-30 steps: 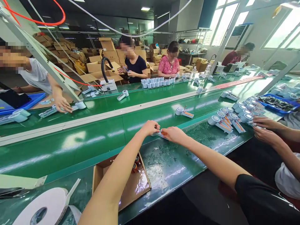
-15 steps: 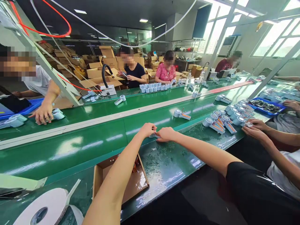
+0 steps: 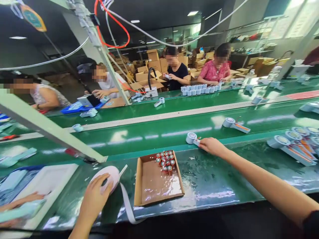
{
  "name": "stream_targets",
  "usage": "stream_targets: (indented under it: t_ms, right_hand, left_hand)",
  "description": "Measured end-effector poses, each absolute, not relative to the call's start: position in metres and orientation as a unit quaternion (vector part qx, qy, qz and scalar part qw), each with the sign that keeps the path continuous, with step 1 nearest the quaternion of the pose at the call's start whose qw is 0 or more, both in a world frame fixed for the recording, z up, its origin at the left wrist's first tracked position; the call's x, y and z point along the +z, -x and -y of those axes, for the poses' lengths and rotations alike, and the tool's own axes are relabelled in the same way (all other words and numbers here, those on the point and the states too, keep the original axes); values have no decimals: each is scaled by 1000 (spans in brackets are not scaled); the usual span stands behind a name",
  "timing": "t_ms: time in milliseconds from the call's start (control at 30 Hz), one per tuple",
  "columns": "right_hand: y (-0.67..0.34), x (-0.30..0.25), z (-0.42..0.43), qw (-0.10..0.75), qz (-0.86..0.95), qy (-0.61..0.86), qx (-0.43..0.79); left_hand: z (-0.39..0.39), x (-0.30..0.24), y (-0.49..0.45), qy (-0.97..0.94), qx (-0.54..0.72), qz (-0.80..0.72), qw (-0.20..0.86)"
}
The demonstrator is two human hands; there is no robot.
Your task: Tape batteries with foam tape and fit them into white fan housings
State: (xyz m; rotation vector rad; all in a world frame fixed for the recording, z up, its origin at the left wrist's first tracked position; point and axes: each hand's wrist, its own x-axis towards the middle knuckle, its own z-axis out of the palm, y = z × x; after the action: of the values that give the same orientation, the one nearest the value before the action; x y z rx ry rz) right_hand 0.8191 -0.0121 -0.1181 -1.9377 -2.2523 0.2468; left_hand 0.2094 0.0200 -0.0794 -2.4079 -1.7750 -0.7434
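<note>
My left hand (image 3: 96,191) is on a roll of white tape (image 3: 113,172) lying on the table, its fingers curled over the side and the thumb near the core. A loose strip trails from the roll toward the table's front edge. With my right hand (image 3: 211,146) I grip the handle of a pale blue plastic device (image 3: 191,138) with a round head, at the near edge of the green belt. Between my hands stands a shallow cardboard box (image 3: 138,189), with several small orange-sided cylinders (image 3: 165,162) grouped in its far right corner.
Several similar devices with orange wires (image 3: 294,146) lie at the right; another one (image 3: 235,124) rests on the belt (image 3: 139,139). A slanted metal post (image 3: 54,129) rises at the left. Co-workers sit across the belt, and another person's hands are at a white tray (image 3: 58,186) at the lower left.
My view has swung left. My left hand has left the device and moved onto the tape roll. My right hand stays at the device, whose round head is now uncovered.
</note>
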Motion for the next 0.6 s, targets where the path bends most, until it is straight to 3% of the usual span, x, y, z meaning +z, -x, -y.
stream_targets:
  t_ms: [233,433,500,567,600]
  right_hand:
    - [-851,-110,-20,64,757,646,77]
    - [-812,-105,-33,148,658,738,-6]
    - [-767,-91,-5,248,656,711,45]
    - [-713,-66,33,347,701,583,219]
    - [-686,-51,50,335,723,514,318]
  left_hand:
    - [-3,-115,-175,788,-45,614,13]
    - [10,-105,-185,773,-87,628,24]
    - [24,-98,-202,765,-166,620,49]
    - [42,-83,-231,767,-246,587,79]
    - [51,-74,-248,776,-276,560,89]
